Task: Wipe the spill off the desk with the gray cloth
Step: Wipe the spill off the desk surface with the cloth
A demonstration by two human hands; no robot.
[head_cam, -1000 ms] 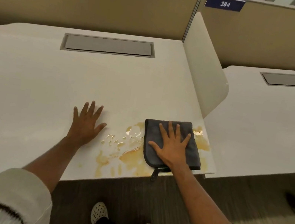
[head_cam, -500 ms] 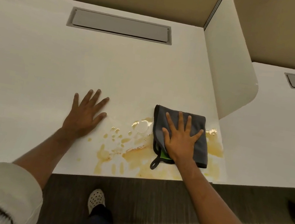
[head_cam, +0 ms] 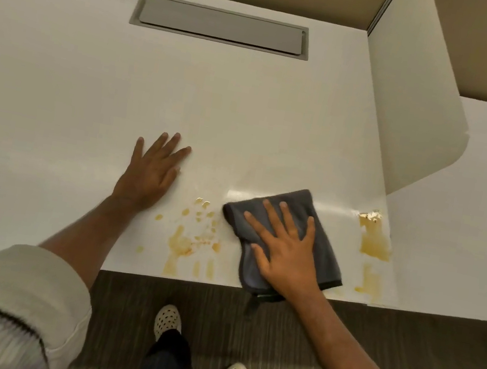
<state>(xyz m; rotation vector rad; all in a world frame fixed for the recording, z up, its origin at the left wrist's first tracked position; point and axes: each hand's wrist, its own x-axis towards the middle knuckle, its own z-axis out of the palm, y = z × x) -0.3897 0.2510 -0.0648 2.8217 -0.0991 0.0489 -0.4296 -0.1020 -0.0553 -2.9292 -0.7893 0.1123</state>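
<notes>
The right hand (head_cam: 286, 249) lay flat, fingers spread wide, pressing the gray cloth (head_cam: 286, 236) onto the desk (head_cam: 89, 94) near its front edge; it gripped nothing, only bore down through the palm. The cloth was folded, one corner and a short loop hanging just past the edge below the wrist. The left hand (head_cam: 150, 173) rested open and flat on bare desk, well to the left of the cloth, apparently as a brace. The spill (head_cam: 191, 240) showed as amber drops and smears between the two hands, and a second amber patch (head_cam: 372, 241) lay to the right of the cloth hand. The wiping step appeared to be in progress, with both patches outstanding. The next pass probably called for sustained downward pressure while sliding the cloth leftward across the drops, then rightward over the far patch.
</notes>
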